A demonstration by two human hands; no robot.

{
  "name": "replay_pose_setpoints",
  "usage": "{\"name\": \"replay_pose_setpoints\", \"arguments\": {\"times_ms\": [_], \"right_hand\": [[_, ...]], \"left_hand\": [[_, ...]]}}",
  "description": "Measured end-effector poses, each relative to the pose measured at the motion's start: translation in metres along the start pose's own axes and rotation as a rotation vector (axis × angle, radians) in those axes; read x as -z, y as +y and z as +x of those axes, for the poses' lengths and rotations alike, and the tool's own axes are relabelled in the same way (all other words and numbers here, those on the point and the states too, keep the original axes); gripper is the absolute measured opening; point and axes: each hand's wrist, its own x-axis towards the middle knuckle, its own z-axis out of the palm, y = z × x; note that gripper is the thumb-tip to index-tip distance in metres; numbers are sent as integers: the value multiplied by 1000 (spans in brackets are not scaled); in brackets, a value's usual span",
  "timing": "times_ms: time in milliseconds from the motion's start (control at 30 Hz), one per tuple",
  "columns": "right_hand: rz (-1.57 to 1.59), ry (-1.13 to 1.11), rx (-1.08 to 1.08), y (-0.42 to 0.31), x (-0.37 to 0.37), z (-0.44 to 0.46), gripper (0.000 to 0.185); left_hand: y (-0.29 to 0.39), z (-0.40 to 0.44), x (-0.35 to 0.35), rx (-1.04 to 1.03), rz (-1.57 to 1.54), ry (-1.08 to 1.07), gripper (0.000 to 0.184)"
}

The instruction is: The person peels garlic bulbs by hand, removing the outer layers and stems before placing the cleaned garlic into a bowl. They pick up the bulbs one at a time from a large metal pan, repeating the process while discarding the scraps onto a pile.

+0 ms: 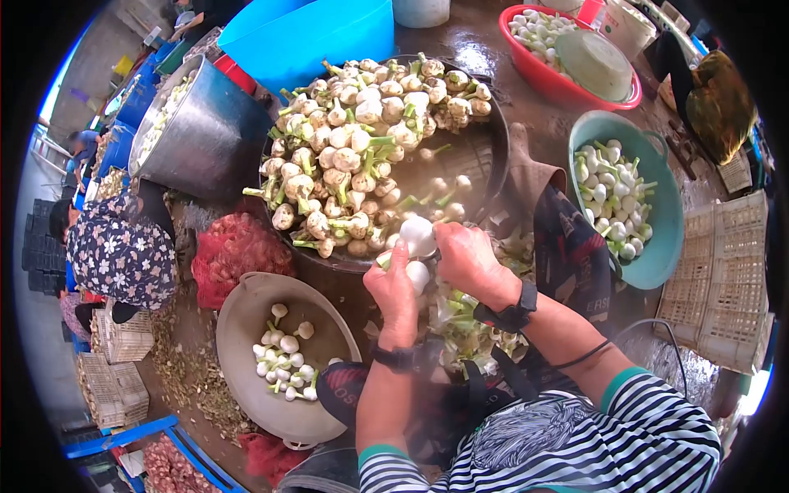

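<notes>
My left hand [392, 294] is closed around fresh garlic, with a white bulb [417, 278] showing at its fingers and a bit of green stem above. Just over it, another smooth white garlic bulb [417, 235] sits between my two hands. My right hand [472, 261] is closed, its fingertips pinching that upper bulb's right side; whether it also holds a small tool is hidden. Both hands are above the near rim of a wide dark tub [503, 156]. In the tub, a heap of soil-stained garlic bulbs [345, 156] with cut green stems lies in murky water.
Cleaned garlic lies in a grey basin [238, 353] at left, a green basin [670, 246] at right and a red basin [526, 64] behind. Peelings [472, 324] pile below my hands. A red net sack [240, 256], metal pot [193, 131] and another person [123, 251] are left.
</notes>
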Motion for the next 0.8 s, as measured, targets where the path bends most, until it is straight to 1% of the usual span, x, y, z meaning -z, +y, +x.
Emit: {"name": "replay_pose_setpoints", "arguments": {"times_ms": [133,233,300,333,367,467,500,533,567,633,667,733,767,800], "right_hand": [[-21,41,19,8,-4,5,16],[114,61,23,25,-6,12,19],[355,28,-131,57,-11,13,21],[477,13,-207,62,-7,13,22],[845,5,-528,64,-5,10,16],[86,-304,-52,110,-54,-19,14],[-16,-493,-37,97,-51,-30,16],[-119,-684,-20,80,-38,-39,19],[-80,-617,-91,67,-27,-39,18],[270,-413,-66,71,-12,-21,19],[443,-307,-55,72,-4,-17,22],[761,-127,-7,54,18,-15,35],[912,-31,21,42,30,-12,43],[947,-21,81,29,37,-13,44]], "left_hand": [[-2,3,7,2,31,-63,19],[7,10,12,131,-51,-109,21],[10,14,19,196,-146,-183,24],[12,17,22,226,-192,-221,26],[15,17,23,260,-296,-283,33],[17,25,28,358,-608,-452,38],[10,30,32,388,-661,-511,39],[10,28,32,425,-685,-516,39],[11,25,32,461,-710,-519,39],[11,23,30,511,-741,-537,40],[11,21,31,506,-697,-510,40],[14,18,29,496,-614,-468,41],[13,18,27,522,-597,-443,41],[11,19,25,547,-585,-415,41]]}}
